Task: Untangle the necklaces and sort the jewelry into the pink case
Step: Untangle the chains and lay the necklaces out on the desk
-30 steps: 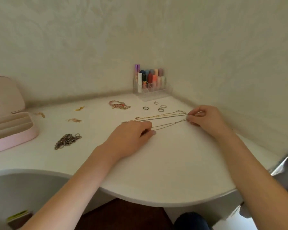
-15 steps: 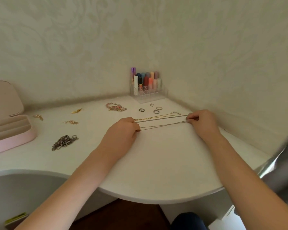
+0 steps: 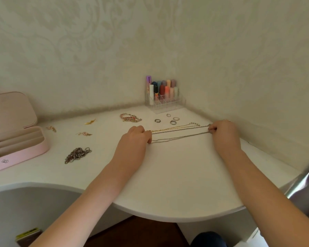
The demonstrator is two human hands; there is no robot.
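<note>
On the white tabletop [image 3: 177, 175], the left hand [image 3: 134, 139] and right hand [image 3: 223, 134] pinch opposite ends of thin necklaces [image 3: 180, 133] stretched between them. The open pink case [image 3: 23, 148] sits far left, a dark chain pile [image 3: 77, 154] near it, rings [image 3: 173, 121] beyond the necklaces.

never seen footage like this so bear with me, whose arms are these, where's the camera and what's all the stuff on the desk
No machine here: these are a person's bare arms, filmed by a wide-angle camera on their head, looking down. The left hand and right hand each pinch an end of thin gold and silver necklaces, stretched between them over a white desk. Also on the desk: an open pink jewelry case at the left, a heap of dark chain, small gold earrings, a beaded bracelet, several rings, and a clear organizer of lipsticks in the corner.
</note>
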